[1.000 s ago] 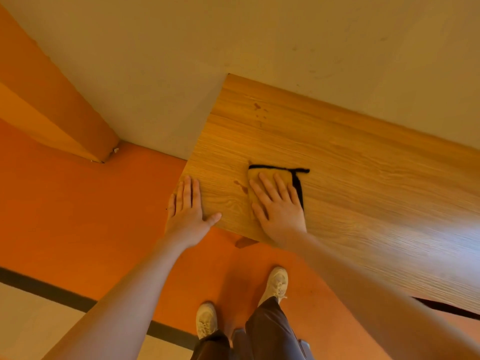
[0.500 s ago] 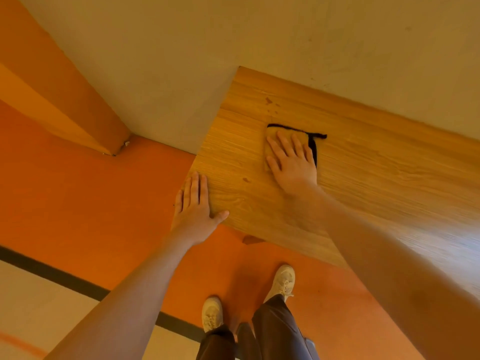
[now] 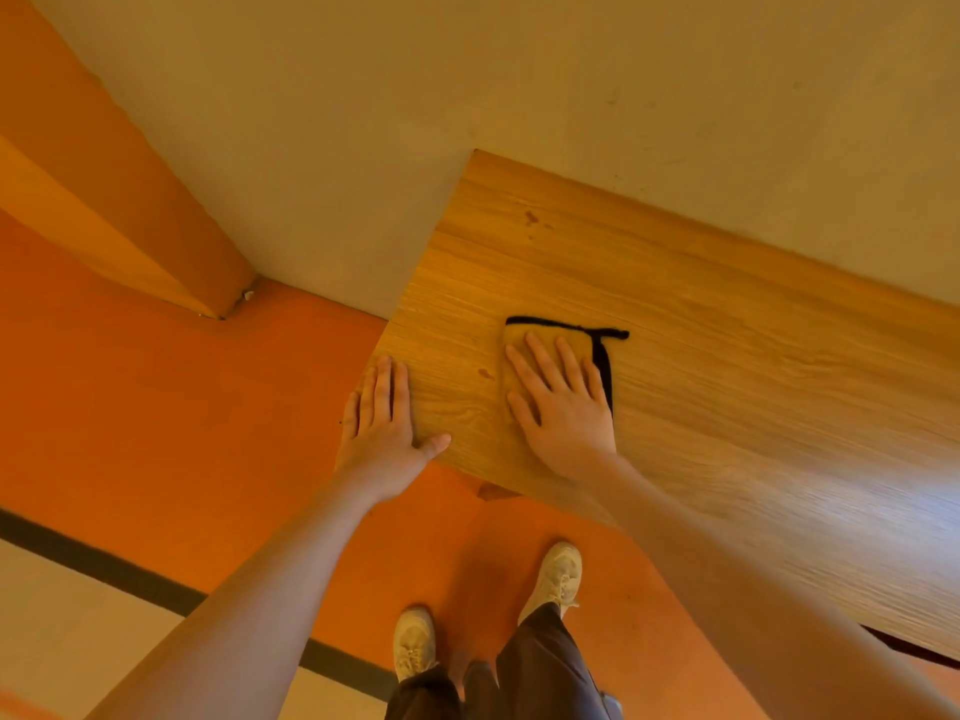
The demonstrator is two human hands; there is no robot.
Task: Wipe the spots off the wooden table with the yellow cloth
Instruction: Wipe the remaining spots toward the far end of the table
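The wooden table (image 3: 727, 366) runs along a pale wall, its left corner in front of me. A folded yellow cloth (image 3: 519, 337) with a black edge lies near that corner. My right hand (image 3: 563, 402) presses flat on the cloth with straight, spread fingers. My left hand (image 3: 382, 415) rests flat on the table's left front corner, thumb out. A small dark spot (image 3: 485, 374) shows just left of the cloth. More dark spots (image 3: 531, 218) sit near the table's far left edge by the wall.
The pale wall (image 3: 467, 96) stands right behind the table. An orange floor (image 3: 182, 397) with a dark stripe (image 3: 130, 579) spreads to the left and below. My shoes (image 3: 558, 574) stand close to the table's front edge.
My right hand slid the cloth away toward the wall, then drew it back toward me to near the front left corner. The left hand stayed put.
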